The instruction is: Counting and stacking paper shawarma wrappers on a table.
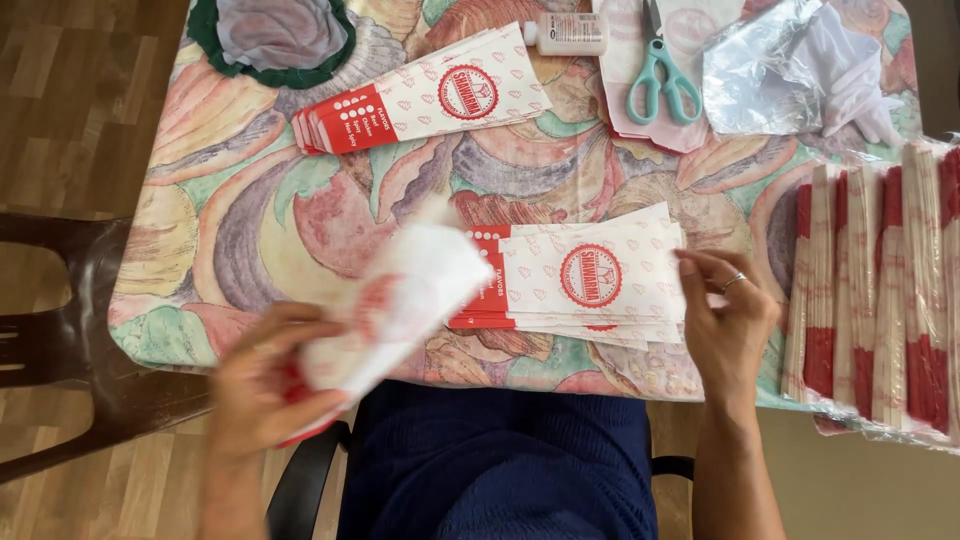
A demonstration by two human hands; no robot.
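Your left hand [262, 385] has fingers clenched round a blurry paper bag [400, 300]; right hand [722, 318] fingers loose, tips touching the bag stack [590, 280] on the worktop [260, 230].

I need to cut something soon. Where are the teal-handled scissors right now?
In the head view, the teal-handled scissors lie at the table's far edge, right of centre, between the small white bottle and the crumpled clear plastic wrap.

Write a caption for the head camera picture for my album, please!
Left hand holds a blurred red-and-white paper bag; right hand touches a stack of matching flat paper bags.
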